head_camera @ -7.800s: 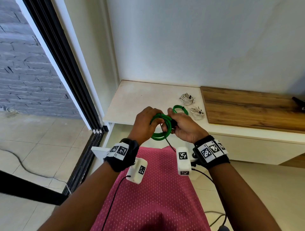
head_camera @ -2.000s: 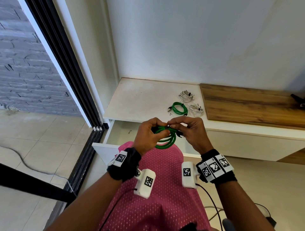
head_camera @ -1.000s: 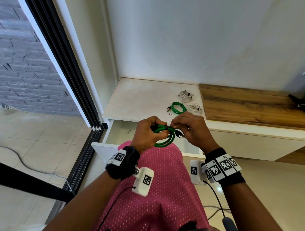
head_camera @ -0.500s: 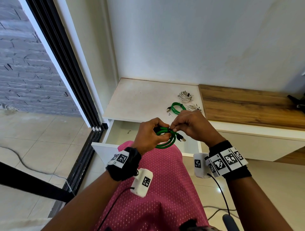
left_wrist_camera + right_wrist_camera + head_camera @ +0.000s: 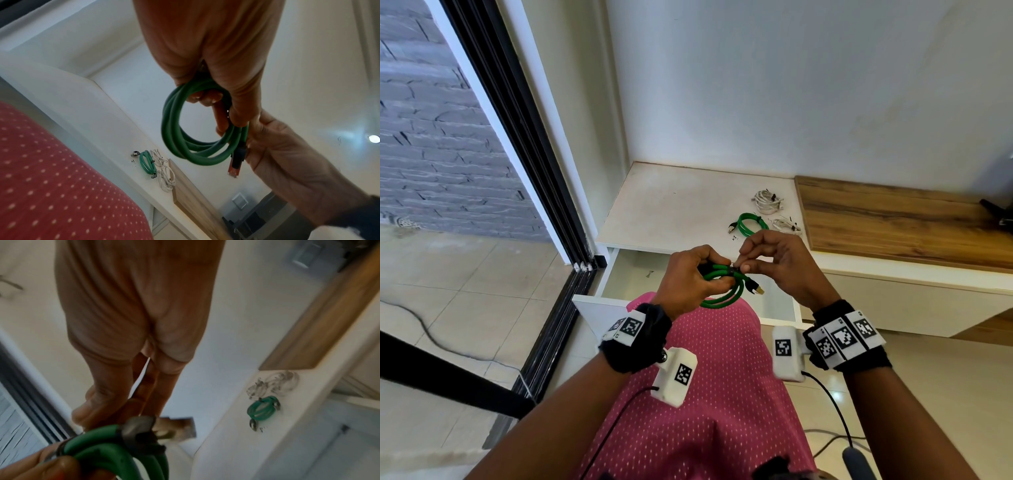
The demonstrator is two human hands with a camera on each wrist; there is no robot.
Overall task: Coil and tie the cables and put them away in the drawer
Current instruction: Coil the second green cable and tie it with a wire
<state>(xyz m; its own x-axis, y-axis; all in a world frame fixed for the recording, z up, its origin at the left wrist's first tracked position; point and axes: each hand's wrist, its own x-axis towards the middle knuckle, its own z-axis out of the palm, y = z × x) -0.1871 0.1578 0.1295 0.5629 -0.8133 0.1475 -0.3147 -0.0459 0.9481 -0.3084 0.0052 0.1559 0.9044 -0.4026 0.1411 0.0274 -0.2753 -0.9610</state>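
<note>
My left hand (image 5: 690, 279) grips a coiled green cable (image 5: 726, 294) (image 5: 180, 138) above the open white drawer (image 5: 630, 277). Its plug (image 5: 755, 288) (image 5: 235, 160) sticks out to the right. My right hand (image 5: 774, 263) pinches a thin dark tie (image 5: 734, 265) at the top of the coil, beside the left thumb. A band of that tie (image 5: 118, 431) wraps the green strands in the right wrist view. On the white cabinet top (image 5: 671, 209) lie a tied green coil (image 5: 751, 224) (image 5: 262, 408) and two white cable coils (image 5: 767, 202) (image 5: 786, 226).
A wooden top (image 5: 900, 222) adjoins the white one on the right. A black sliding door frame (image 5: 517, 137) stands to the left of the cabinet. Loose cables trail over the tiled floor (image 5: 448, 301). A pink dotted garment (image 5: 705, 394) fills the lower middle.
The coil has stayed between both hands above the drawer. My right fingers have shifted from the coil's side to its top, working the tie; the wrist rose a little.
</note>
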